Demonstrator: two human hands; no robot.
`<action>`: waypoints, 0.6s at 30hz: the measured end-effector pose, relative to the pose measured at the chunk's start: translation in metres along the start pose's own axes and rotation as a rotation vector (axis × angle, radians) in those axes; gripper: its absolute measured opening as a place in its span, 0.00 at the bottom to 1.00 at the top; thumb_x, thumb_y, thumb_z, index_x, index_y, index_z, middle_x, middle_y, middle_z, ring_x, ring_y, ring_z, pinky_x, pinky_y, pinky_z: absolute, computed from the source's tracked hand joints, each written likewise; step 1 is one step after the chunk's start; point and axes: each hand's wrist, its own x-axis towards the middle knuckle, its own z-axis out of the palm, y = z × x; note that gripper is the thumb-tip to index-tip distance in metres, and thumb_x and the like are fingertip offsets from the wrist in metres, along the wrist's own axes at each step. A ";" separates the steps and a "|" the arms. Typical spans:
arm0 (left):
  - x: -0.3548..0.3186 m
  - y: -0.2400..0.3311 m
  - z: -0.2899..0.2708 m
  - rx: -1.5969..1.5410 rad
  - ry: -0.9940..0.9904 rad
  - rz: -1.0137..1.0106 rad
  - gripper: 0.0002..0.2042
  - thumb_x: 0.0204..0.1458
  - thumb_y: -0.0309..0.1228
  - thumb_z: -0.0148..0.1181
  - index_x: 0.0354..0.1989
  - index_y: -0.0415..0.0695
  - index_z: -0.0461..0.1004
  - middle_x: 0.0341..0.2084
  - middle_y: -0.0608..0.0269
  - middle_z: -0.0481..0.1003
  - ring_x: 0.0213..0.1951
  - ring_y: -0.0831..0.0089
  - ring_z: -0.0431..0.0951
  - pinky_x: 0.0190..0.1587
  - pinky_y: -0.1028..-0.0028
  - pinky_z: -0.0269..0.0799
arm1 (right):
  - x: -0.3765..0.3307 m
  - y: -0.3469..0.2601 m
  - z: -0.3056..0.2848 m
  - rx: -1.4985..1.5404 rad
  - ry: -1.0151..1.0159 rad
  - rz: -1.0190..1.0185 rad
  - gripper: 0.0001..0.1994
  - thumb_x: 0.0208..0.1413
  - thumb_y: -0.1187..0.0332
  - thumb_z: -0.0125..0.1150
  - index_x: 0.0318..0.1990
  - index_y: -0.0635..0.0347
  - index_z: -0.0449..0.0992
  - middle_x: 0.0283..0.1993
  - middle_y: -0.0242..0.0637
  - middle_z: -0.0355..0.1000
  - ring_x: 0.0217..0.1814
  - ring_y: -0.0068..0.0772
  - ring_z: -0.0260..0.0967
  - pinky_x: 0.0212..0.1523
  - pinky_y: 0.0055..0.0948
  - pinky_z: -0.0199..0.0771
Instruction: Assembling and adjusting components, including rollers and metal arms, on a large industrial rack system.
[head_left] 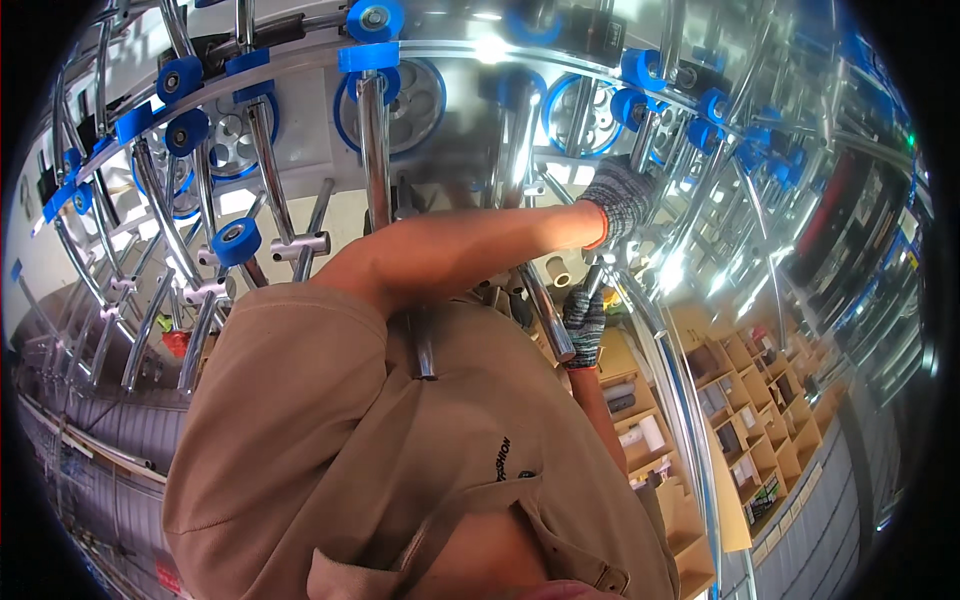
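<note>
My left hand, in a grey knitted glove with an orange cuff, reaches across to the right. Its fingers are closed round an upright chrome tube below a blue roller. Lower down, my right hand, gloved the same way, is closed round a short chrome rod just under a shiny clamp joint. The fingertips of both hands are partly hidden. Another chrome tube slants down just left of my right hand.
A curved metal rail carries several blue rollers on chrome posts. Blue-rimmed wheels sit behind it. More chrome rods with cross clamps stand at the left. A cardboard compartment box with small parts lies at the lower right.
</note>
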 end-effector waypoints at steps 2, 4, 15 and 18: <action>-0.001 0.010 -0.010 -0.122 0.010 -0.103 0.19 0.54 0.42 0.45 0.24 0.38 0.70 0.18 0.47 0.70 0.24 0.50 0.72 0.25 0.60 0.65 | 0.002 -0.007 -0.004 0.037 -0.054 0.092 0.13 0.61 0.66 0.41 0.43 0.69 0.64 0.28 0.36 0.63 0.30 0.29 0.58 0.34 0.29 0.63; -0.002 0.008 -0.009 -0.114 -0.058 -0.086 0.18 0.55 0.41 0.45 0.24 0.38 0.70 0.16 0.46 0.69 0.24 0.51 0.72 0.24 0.60 0.65 | 0.002 0.005 -0.002 -0.129 0.004 0.013 0.12 0.61 0.67 0.41 0.40 0.69 0.66 0.27 0.38 0.63 0.28 0.31 0.58 0.33 0.31 0.63; 0.013 -0.017 0.012 0.531 -0.120 0.341 0.12 0.44 0.25 0.50 0.40 0.40 0.67 0.20 0.52 0.72 0.21 0.56 0.72 0.22 0.58 0.64 | 0.007 0.031 0.007 0.429 0.250 0.057 0.10 0.59 0.60 0.50 0.33 0.55 0.69 0.23 0.28 0.63 0.24 0.20 0.60 0.27 0.20 0.65; 0.014 -0.027 0.022 0.333 0.013 0.231 0.12 0.44 0.25 0.50 0.40 0.41 0.68 0.20 0.55 0.72 0.21 0.59 0.71 0.22 0.60 0.63 | 0.005 0.003 0.005 0.555 0.080 0.202 0.11 0.60 0.61 0.49 0.28 0.54 0.66 0.22 0.26 0.58 0.25 0.20 0.56 0.27 0.20 0.60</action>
